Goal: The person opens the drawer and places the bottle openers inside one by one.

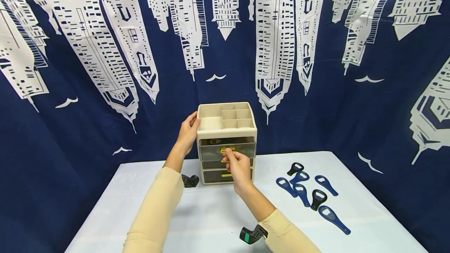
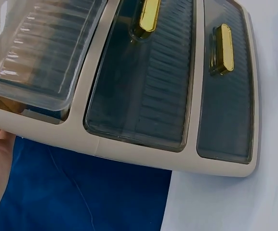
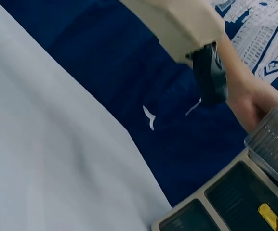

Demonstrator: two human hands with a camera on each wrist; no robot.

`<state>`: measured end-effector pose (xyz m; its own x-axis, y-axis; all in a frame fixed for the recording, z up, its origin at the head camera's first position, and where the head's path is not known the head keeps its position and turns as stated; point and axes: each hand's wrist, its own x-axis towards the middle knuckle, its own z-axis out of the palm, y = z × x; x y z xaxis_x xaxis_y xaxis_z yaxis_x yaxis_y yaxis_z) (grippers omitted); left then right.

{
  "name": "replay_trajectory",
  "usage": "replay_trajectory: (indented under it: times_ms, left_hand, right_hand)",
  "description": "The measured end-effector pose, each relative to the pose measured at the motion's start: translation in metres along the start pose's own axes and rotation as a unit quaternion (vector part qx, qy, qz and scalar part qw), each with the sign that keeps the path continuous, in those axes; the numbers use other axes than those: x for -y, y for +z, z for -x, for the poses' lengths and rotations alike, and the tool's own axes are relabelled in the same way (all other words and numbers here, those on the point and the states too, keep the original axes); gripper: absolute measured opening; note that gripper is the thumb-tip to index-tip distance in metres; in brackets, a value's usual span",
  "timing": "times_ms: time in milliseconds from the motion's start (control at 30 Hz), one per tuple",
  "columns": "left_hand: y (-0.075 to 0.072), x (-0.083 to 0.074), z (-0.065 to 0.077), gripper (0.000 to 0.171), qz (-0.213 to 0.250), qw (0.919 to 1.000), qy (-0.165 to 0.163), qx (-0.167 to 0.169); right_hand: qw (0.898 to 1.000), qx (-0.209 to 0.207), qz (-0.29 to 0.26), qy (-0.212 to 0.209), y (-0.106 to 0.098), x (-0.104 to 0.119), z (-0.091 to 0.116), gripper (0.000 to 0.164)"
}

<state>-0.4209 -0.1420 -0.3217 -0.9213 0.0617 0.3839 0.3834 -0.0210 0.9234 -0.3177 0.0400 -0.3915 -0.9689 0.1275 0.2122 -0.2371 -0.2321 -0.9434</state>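
Presently pinching the gold handle (image 1: 225, 150) of the partly pulled-out top drawer (image 1: 210, 153) with the right hand (image 1: 240, 170). Resting the left hand (image 1: 188, 132), loosely extended, against the left side of the beige drawer unit (image 1: 226, 134) standing on the white table (image 1: 140, 190).

White table (image 1: 207, 221); drawer unit (image 1: 215, 152); blue, black bottle openers (image 1: 303, 197)

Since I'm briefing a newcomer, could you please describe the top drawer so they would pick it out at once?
On the white table stands a beige cabinet. The right hand grips the gold handle of its top drawer. Unlike the two drawers below, this one juts out.
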Motion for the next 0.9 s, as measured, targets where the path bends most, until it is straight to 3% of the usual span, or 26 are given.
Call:
replay_trajectory:
  times_ms: [333, 900]
  left_hand:
    - [-0.002, -0.001, 0.001, 0.053, -0.008, 0.9999, -0.009, 0.007]
    - [-0.004, 0.000, 0.002, 0.053, -0.008, 0.9998, 0.009, 0.017]
  right_hand:
    - [1.000, -0.013, 0.003, 0.003, 0.003, -0.001, -0.015, 0.034]
    - [0.999, -0.030, 0.020, 0.001, 0.008, -0.008, -0.035, 0.033]
